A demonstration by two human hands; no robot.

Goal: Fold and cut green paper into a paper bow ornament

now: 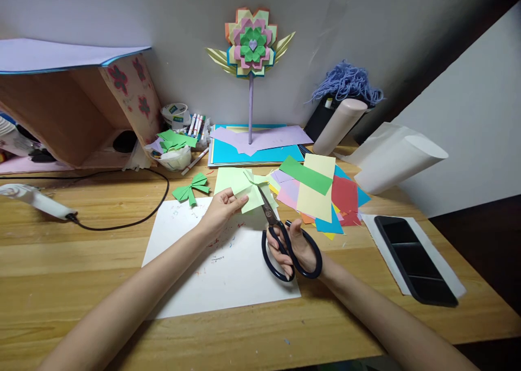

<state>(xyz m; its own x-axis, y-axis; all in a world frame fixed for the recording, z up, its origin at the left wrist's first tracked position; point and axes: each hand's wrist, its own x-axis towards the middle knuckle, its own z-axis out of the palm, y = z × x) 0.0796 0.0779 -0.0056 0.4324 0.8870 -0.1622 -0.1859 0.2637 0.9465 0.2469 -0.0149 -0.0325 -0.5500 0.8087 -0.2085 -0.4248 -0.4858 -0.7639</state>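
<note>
Between the thumb and fingers of my left hand (223,208) is a pale green sheet of paper (251,196), held above a white sheet (187,284). My right hand (295,246) grips black-handled scissors (268,214), fingers through the loops. The blades reach into the paper, and a narrow flap curls up beside them. Another pale green piece (223,178) lies just behind. Left of my left hand rests a green paper bow shape (192,189). Close to the scissors' right side is a pile of coloured paper pieces (315,197).
A paper flower (252,45) stands at the back on stacked paper (228,149). At left are a cardboard box (130,88), a tub of green scraps (177,156) and a corded white device (36,200). Paper rolls (340,124) and a phone (415,259) are on the right.
</note>
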